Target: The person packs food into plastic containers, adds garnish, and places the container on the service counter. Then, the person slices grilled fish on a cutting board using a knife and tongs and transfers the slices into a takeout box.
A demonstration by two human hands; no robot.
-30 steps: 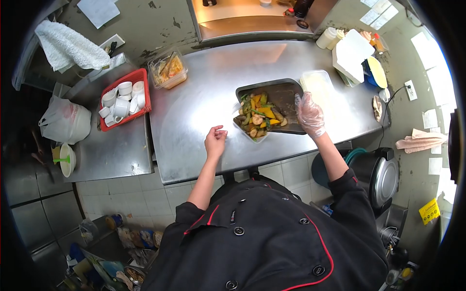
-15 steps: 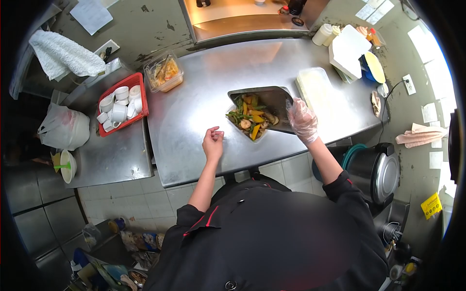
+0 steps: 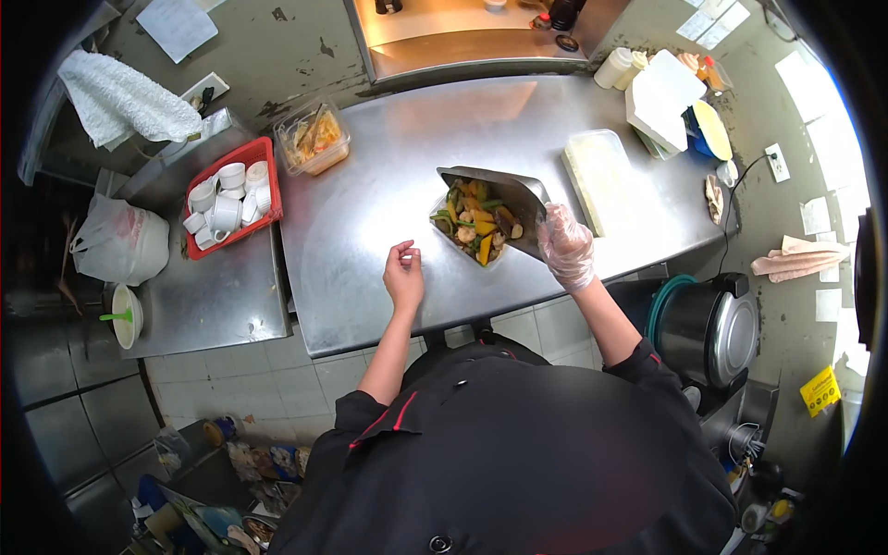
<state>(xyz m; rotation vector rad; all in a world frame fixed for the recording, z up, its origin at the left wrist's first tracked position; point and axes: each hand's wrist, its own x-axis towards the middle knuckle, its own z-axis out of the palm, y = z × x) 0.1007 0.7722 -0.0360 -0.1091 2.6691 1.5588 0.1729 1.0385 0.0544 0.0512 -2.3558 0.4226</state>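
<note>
My right hand (image 3: 566,248), in a clear plastic glove, grips the end of a dark metal pan (image 3: 525,196). The pan is tilted, its open end over a pale takeaway container (image 3: 497,263) on the steel table. Cooked vegetables with what look like shrimp (image 3: 479,222) lie in the container and at the pan's mouth; where one ends and the other begins is hard to tell. Bare and without anything in it, my left hand (image 3: 403,277) hovers left of the container, fingers loosely bent and thumb apart.
On the steel table (image 3: 370,213) are a clear tub of shredded food (image 3: 314,139) and a lidded, pale-filled container (image 3: 597,180). A red basket of white cups (image 3: 270,215) stands left. Squeeze bottles (image 3: 613,67) and white foam boxes (image 3: 664,92) occupy the back right corner.
My right hand and the pan have shifted slightly left and tilted more. More food shows at the pan's mouth. My left hand has barely moved.
</note>
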